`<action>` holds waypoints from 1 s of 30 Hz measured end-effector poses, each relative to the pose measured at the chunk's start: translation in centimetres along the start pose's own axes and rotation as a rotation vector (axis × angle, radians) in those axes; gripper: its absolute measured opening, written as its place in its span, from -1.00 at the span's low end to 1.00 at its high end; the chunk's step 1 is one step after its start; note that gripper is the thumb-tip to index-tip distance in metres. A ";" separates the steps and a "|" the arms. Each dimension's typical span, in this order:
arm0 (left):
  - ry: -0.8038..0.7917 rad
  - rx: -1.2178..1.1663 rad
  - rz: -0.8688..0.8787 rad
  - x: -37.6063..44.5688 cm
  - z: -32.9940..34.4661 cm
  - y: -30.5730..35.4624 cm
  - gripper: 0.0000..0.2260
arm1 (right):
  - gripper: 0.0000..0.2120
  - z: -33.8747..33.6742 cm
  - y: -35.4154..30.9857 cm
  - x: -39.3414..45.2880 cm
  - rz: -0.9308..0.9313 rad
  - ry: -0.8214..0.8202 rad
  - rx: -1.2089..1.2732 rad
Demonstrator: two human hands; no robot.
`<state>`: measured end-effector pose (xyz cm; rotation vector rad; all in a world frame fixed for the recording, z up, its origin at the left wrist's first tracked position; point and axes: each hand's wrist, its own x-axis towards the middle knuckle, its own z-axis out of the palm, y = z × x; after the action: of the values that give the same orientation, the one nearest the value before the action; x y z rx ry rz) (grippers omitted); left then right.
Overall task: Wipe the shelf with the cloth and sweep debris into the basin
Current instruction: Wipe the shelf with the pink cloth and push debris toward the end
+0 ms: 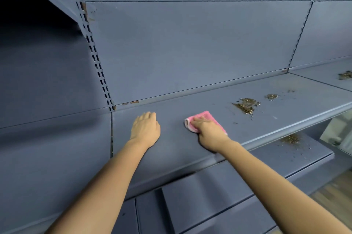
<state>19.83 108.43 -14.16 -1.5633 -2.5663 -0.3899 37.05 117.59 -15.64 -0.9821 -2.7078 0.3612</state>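
Note:
A grey-blue metal shelf (171, 150) runs from the left upright to the right edge of the view. My right hand (208, 130) presses a folded pink cloth (204, 117) flat on the shelf near its middle. My left hand (145, 129) rests palm down on the bare shelf to the left of the cloth, holding nothing. A pile of brown and golden debris (246, 105) lies on the shelf to the right of the cloth, with a smaller patch of debris (272, 96) further right. No basin is in view.
A lower shelf (266, 163) carries more scattered debris (290, 138). The neighbouring shelf bay at far right holds another debris patch (345, 75). A slotted upright (91, 47) stands at left. A pale object (337, 132) sits at the right edge, over wooden floor (335, 193).

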 end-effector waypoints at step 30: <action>-0.003 -0.013 -0.133 0.9 -0.6 1.6 -0.72 | -0.59 -0.7 -3.3 5.9 -0.059 -0.089 0.086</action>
<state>20.75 109.75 -13.11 -1.4022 -2.6838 -0.4178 30.90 119.08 -13.13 -0.8813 -2.7681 0.5169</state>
